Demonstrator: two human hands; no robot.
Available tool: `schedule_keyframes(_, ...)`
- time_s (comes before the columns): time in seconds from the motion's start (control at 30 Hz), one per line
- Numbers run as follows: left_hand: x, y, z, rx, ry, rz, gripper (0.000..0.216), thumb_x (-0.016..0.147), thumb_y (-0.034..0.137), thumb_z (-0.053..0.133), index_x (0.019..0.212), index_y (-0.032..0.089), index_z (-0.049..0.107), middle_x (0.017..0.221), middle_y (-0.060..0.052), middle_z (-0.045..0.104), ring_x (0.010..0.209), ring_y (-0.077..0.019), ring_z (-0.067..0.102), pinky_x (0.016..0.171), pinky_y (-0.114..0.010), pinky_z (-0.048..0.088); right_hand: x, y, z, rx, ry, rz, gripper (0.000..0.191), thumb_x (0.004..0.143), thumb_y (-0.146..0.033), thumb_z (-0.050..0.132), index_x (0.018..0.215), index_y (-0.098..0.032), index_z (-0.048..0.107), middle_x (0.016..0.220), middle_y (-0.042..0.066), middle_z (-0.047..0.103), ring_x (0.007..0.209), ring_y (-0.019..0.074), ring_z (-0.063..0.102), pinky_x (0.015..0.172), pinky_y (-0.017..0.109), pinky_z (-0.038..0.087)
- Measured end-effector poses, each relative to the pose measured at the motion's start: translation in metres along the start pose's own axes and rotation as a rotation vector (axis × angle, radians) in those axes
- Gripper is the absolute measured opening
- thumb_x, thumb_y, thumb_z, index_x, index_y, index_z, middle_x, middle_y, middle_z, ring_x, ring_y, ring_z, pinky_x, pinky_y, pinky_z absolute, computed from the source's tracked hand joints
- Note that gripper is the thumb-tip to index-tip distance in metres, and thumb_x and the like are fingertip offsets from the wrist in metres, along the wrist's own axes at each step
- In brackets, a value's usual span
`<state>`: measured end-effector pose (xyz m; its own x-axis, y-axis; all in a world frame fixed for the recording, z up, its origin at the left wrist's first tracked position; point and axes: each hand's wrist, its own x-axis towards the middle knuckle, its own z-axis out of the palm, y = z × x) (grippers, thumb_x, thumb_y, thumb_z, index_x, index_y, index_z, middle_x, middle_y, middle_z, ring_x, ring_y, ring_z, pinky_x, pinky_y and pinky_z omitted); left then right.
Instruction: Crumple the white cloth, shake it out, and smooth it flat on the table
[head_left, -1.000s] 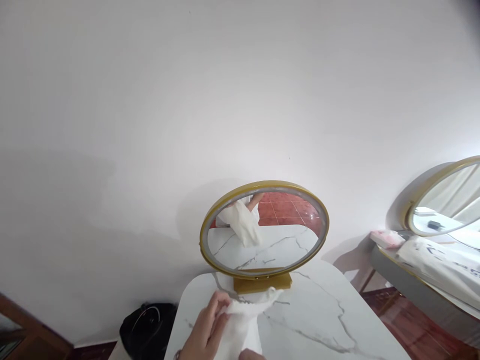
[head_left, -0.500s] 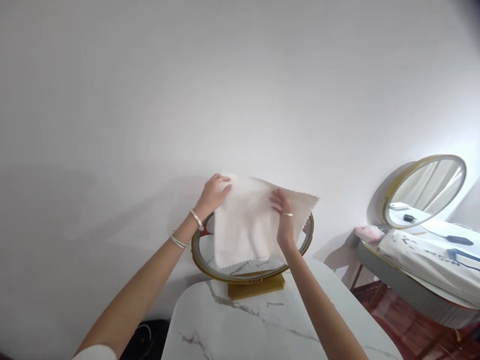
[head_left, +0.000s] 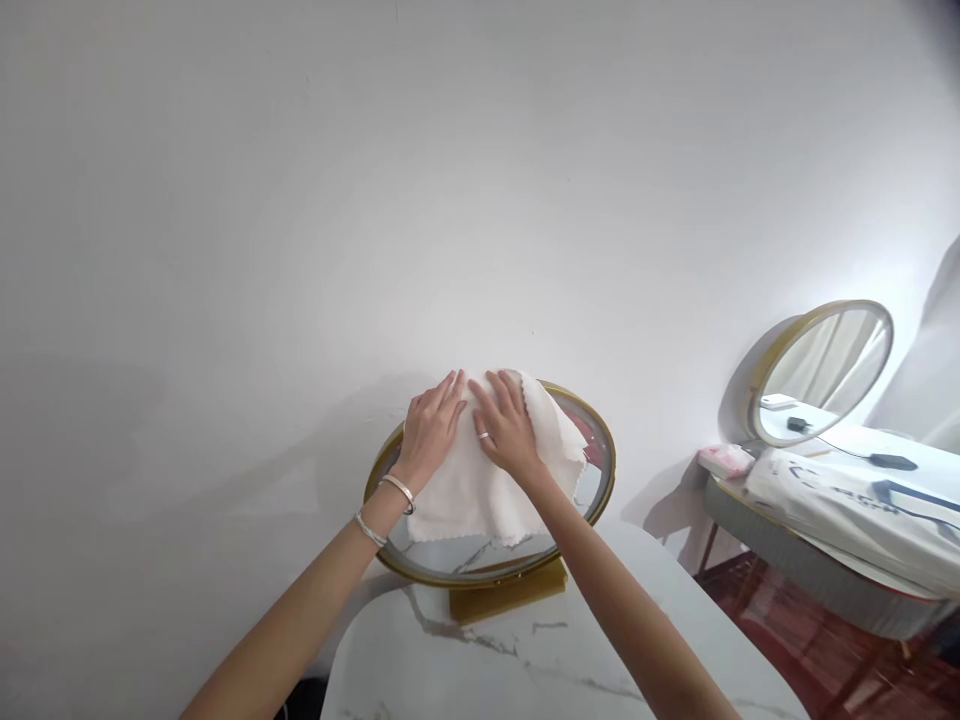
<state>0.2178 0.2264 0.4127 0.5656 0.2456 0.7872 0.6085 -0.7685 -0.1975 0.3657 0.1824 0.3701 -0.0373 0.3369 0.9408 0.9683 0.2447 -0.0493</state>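
A white cloth point(head_left: 465, 490) with zigzag-cut edges hangs over the face of a round, gold-rimmed mirror point(head_left: 606, 455). My left hand point(head_left: 429, 430) lies on the upper left of the cloth, fingers stretched towards the mirror's top. Just beside it, my right hand point(head_left: 506, 425) rests on the cloth with its fingers spread. A fold of cloth stands up to the right of that hand. The top rim is hidden behind the fingers and fabric. Below, the mirror's gold base point(head_left: 510, 592) sits on a white marble-patterned table point(head_left: 465, 670).
A pale wall point(head_left: 480, 200) rises directly behind the mirror. On the right, a second table point(head_left: 810, 555) carries another round mirror point(head_left: 821, 375), a pink-and-white packet point(head_left: 726, 460), a white printed bag point(head_left: 847, 505) and a black adapter point(head_left: 892, 461) with a cable.
The cloth, held spread and raised before, now lies against the mirror. My right hand has moved left, close to my left hand, and both now press on the cloth. The view has shifted slightly.
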Motion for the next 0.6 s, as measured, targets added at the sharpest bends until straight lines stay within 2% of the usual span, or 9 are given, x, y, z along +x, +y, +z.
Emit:
schedule_keyframes(0.1, 0.014, 0.012, 0.004, 0.059, -0.035, 0.148, 0.047, 0.1, 0.017, 0.025, 0.143, 0.025, 0.04, 0.145, -0.008, 0.049, 0.123, -0.0198, 0.052, 0.094, -0.036, 0.043, -0.012, 0.029, -0.003, 0.002, 0.138, 0.049, 0.046, 0.097, -0.027, 0.038, 0.142, -0.022, 0.041, 0.147, 0.013, 0.037, 0.142, 0.0284, 0.024, 0.113, 0.053, 0.029)
schedule_keyframes(0.17, 0.032, 0.028, 0.01, 0.073, -0.079, 0.219, 0.044, 0.1, 0.02, 0.028, 0.141, 0.025, 0.044, 0.142, -0.006, 0.053, 0.122, -0.0199, 0.053, 0.093, -0.036, 0.042, -0.024, 0.05, -0.006, -0.034, 0.204, 0.126, 0.047, 0.096, -0.03, 0.039, 0.142, -0.022, 0.038, 0.147, 0.014, 0.036, 0.141, 0.0292, 0.026, 0.112, 0.057, 0.026)
schedule_keyframes(0.27, 0.064, 0.059, 0.024, 0.078, -0.174, 0.295, 0.04, 0.099, 0.034, 0.039, 0.137, 0.022, 0.048, 0.131, -0.008, 0.061, 0.111, -0.0214, 0.059, 0.086, -0.036, 0.043, -0.049, 0.077, -0.009, -0.113, 0.306, 0.379, 0.05, 0.097, -0.039, 0.038, 0.141, -0.018, 0.037, 0.143, 0.018, 0.04, 0.137, 0.0314, 0.032, 0.11, 0.064, 0.021)
schedule_keyframes(0.33, 0.082, 0.081, 0.035, 0.084, -0.245, 0.354, 0.035, 0.097, 0.033, 0.045, 0.128, 0.021, 0.054, 0.118, -0.008, 0.067, 0.1, -0.0215, 0.062, 0.079, -0.035, 0.043, -0.069, 0.09, -0.009, -0.127, 0.358, 0.581, 0.05, 0.097, -0.042, 0.033, 0.139, -0.015, 0.04, 0.136, 0.019, 0.047, 0.132, 0.0319, 0.037, 0.108, 0.064, 0.023)
schedule_keyframes(0.4, 0.093, 0.1, 0.047, 0.081, -0.288, 0.408, 0.025, 0.096, 0.027, 0.048, 0.116, 0.02, 0.061, 0.107, -0.007, 0.07, 0.093, -0.0205, 0.064, 0.076, -0.033, 0.042, -0.09, 0.099, -0.01, -0.103, 0.378, 0.723, 0.051, 0.098, -0.042, 0.029, 0.138, -0.014, 0.041, 0.134, 0.02, 0.05, 0.13, 0.0316, 0.04, 0.107, 0.061, 0.027)
schedule_keyframes(0.47, 0.099, 0.112, 0.055, 0.058, -0.299, 0.436, 0.019, 0.095, 0.022, 0.048, 0.104, 0.019, 0.065, 0.1, -0.006, 0.071, 0.09, -0.0194, 0.064, 0.075, -0.032, 0.041, -0.107, 0.104, -0.012, -0.071, 0.376, 0.793, 0.053, 0.098, -0.043, 0.028, 0.14, -0.013, 0.039, 0.137, 0.021, 0.048, 0.133, 0.0318, 0.038, 0.107, 0.059, 0.029)
schedule_keyframes(0.6, 0.101, 0.111, 0.054, -0.049, -0.273, 0.368, 0.023, 0.096, 0.022, 0.046, 0.092, 0.019, 0.068, 0.093, -0.003, 0.073, 0.085, -0.018, 0.066, 0.075, -0.031, 0.042, -0.115, 0.105, -0.017, -0.046, 0.398, 0.832, 0.055, 0.097, -0.045, 0.031, 0.141, -0.012, 0.039, 0.141, 0.022, 0.043, 0.136, 0.0331, 0.034, 0.107, 0.057, 0.031)
